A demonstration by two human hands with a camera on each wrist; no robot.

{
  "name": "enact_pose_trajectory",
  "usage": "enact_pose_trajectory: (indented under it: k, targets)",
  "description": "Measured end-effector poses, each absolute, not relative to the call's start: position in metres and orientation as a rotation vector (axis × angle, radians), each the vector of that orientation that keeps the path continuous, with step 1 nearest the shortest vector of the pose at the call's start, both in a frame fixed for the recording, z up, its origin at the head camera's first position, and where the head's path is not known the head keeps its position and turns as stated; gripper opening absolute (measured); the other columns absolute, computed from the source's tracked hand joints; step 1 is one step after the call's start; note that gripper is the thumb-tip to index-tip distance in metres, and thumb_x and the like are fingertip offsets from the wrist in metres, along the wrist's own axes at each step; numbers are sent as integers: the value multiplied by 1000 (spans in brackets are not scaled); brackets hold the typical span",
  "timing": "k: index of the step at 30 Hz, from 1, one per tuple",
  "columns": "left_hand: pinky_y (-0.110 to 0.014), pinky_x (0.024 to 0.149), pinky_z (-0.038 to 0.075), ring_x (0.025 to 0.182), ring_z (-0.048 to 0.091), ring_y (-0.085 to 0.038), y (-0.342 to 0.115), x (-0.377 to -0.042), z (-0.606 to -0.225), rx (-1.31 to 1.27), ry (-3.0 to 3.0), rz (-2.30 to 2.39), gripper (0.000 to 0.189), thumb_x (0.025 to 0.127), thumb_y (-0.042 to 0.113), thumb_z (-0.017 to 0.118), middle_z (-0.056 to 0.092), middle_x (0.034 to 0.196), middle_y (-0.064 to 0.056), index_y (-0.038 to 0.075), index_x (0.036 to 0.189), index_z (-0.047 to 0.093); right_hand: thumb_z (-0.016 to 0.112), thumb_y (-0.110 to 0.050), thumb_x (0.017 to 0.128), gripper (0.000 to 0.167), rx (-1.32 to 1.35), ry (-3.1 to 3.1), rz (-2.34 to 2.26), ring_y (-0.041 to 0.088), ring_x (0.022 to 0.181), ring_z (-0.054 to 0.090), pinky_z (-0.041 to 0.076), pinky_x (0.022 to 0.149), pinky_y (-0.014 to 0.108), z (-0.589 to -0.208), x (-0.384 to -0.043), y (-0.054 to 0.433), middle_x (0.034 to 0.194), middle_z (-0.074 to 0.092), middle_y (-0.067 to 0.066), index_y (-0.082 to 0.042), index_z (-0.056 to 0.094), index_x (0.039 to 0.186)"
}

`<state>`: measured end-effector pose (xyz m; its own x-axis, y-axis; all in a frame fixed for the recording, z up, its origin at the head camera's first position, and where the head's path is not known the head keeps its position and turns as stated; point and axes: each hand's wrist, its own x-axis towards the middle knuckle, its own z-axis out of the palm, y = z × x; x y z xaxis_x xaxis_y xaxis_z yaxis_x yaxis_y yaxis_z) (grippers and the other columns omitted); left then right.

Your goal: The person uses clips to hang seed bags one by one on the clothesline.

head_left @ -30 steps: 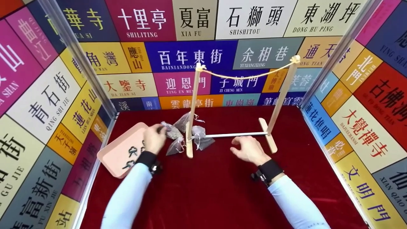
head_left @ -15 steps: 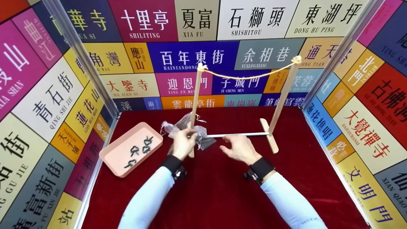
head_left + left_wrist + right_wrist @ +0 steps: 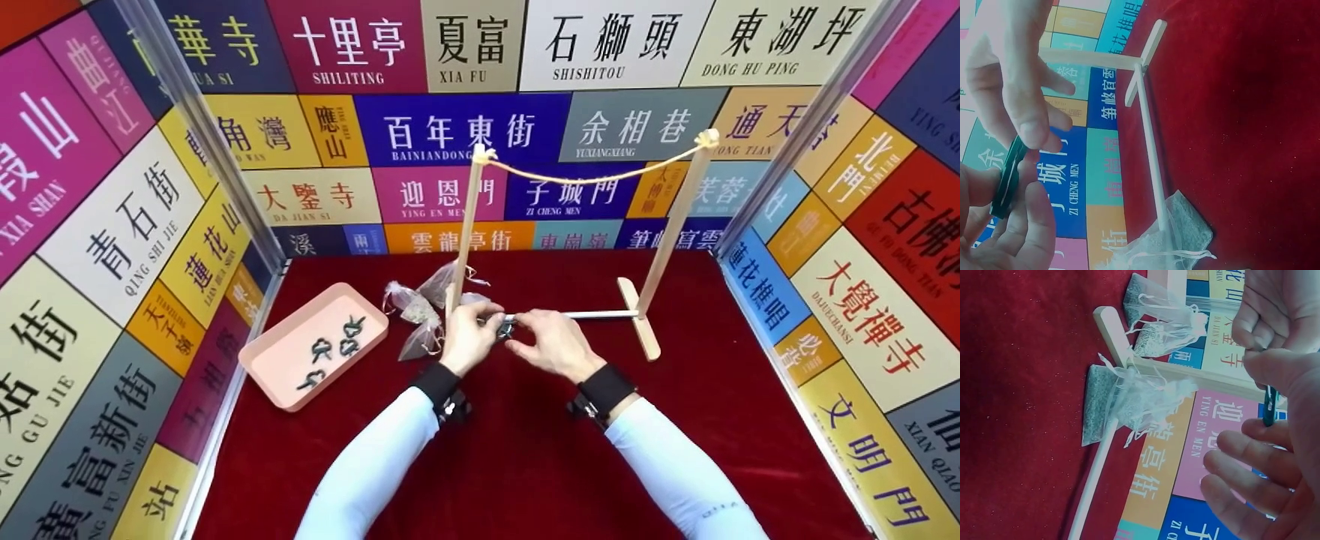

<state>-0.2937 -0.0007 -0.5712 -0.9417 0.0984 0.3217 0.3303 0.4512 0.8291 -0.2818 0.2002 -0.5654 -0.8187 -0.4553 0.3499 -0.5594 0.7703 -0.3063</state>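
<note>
Tray (image 3: 281,364) holds dark clips (image 3: 350,346); mesh bags (image 3: 1154,396), granules (image 3: 1096,402); left hand (image 3: 469,337), right hand (image 3: 556,343) pinch green clip (image 3: 1009,177).

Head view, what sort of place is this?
Probably a small booth or demo stand: walls printed with Chinese lettering stand on three sides, corner posts join them, and red cloth covers the work surface.

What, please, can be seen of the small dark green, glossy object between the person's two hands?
The small dark green, glossy object looks slim in the left wrist view, with a pale line running along it, and seems to be plastic. The left hand pinches one end and the right hand the other, clear of the red velvety cloth. It is partly covered, so its full shape cannot be told.
</note>
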Motion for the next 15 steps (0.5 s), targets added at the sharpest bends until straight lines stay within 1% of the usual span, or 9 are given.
enact_pose_trajectory:
  k: [3, 6, 11, 13, 15]
  targets:
    - [-42, 92, 67, 104, 82, -30, 0, -294, -570, -378, -2487, -1493, 15, 102, 6, 76, 86, 110, -18, -1, 112, 85, 87, -34, 96, 35, 824, -2672, 577, 32, 91, 81, 66, 78, 53, -567, -281, 201, 101, 83, 10, -7, 81, 118]
    - [-41, 91, 67, 102, 82, -29, -3, -295, -570, -399, -2499, -1469, 16, 103, 8, 76, 86, 109, -17, -1, 112, 85, 84, -33, 99, 34, 848, -2648, 542, 32, 87, 79, 64, 76, 52, -567, -281, 203, 97, 81, 11, -5, 79, 118]
    - [-49, 91, 65, 98, 83, -31, -13, -297, -574, -413, -2510, -1345, 18, 106, 15, 74, 87, 105, -14, 2, 111, 85, 84, -30, 100, 36, 864, -2604, 471, 33, 85, 76, 64, 76, 52, -567, -282, 209, 95, 79, 14, -1, 77, 120]
    - [-52, 88, 65, 95, 83, -33, -20, -299, -578, -404, -2514, -1268, 19, 107, 18, 72, 87, 102, -14, 4, 111, 85, 85, -28, 99, 35, 863, -2595, 446, 34, 85, 77, 64, 77, 53, -567, -283, 212, 95, 80, 14, -1, 77, 120]
    - [-53, 82, 65, 90, 83, -33, -27, -301, -583, -391, -2522, -1164, 19, 107, 20, 72, 86, 100, -13, 6, 111, 85, 85, -26, 99, 32, 858, -2592, 423, 33, 84, 76, 63, 76, 52, -567, -284, 216, 93, 79, 13, -2, 78, 117]
